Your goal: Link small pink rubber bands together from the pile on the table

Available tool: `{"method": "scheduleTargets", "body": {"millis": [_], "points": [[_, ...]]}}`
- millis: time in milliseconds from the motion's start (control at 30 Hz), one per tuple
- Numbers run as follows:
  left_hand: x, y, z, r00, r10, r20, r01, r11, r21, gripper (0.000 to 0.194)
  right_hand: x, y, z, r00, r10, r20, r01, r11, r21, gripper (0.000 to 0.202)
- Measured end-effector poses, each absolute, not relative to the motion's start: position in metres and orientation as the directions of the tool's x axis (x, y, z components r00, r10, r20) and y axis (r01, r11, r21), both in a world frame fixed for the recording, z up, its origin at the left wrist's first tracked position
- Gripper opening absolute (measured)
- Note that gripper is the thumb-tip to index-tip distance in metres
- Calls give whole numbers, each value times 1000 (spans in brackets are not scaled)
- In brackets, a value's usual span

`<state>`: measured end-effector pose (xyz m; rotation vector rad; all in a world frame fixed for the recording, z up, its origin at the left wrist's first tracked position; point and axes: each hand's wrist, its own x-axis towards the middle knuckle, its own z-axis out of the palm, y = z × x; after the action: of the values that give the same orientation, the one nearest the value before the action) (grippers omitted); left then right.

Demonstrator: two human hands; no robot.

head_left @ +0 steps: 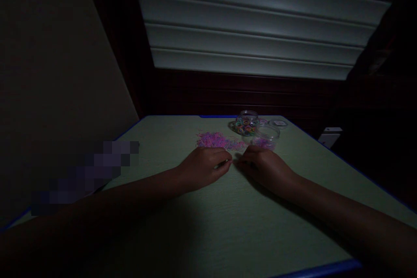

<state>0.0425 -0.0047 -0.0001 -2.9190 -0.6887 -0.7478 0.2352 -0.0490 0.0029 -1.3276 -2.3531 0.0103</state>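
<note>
1. The main stock, a loose pile of small pink and purple bands (212,140), is spread on the worktop (228,226), just beyond the left hand (205,164); a thinner scatter is trailed from it toward the right.
2. Some pink and purple pieces (261,143) are seen inside the nearer clear jar (276,133), just beyond the right hand (265,166); by far the larger share appears to be left outside.
3. The farther clear jar (249,113) is filled to a good part with multicoloured bands (246,127). By this, its contents may be judged untouched for now.
4. Both hands are held low over the worktop, fingertips turned toward each other, with a small gap between them.
5. The left grip is kept narrow, thumb and finger drawn near at the tips; the right grip is likewise narrowed. Whether a band is held in either cannot be told in this dim light.
6. No finished piece can be made out; the work is judged to be at an early stage, with most bands yet to be handled.
</note>
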Motion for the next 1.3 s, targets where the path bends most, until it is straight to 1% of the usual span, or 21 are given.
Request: {"method": "scheduleTargets", "body": {"millis": [333,567,767,867,1133,1300], "points": [[42,-5,0,777,401,486,431,-901,55,18,236,-47,4,-433,827,358,822,525,-219,21],[42,-5,-3,730,415,543,455,-888,66,22,243,-50,19,-430,810,399,840,521,-152,18],[41,-4,-3,745,423,516,458,-886,65,29,241,-55,25,-524,761,382,810,585,-55,17],[41,-4,-3,753,428,501,454,-888,76,27,241,-56,26,-550,745,378,803,596,-8,16],[42,-3,-2,777,405,481,409,-907,102,23,241,-57,25,-560,741,371,797,604,-3,17],[41,-2,-3,783,419,460,427,-900,92,23,241,-58,24,-570,736,366,795,606,19,16]]}}
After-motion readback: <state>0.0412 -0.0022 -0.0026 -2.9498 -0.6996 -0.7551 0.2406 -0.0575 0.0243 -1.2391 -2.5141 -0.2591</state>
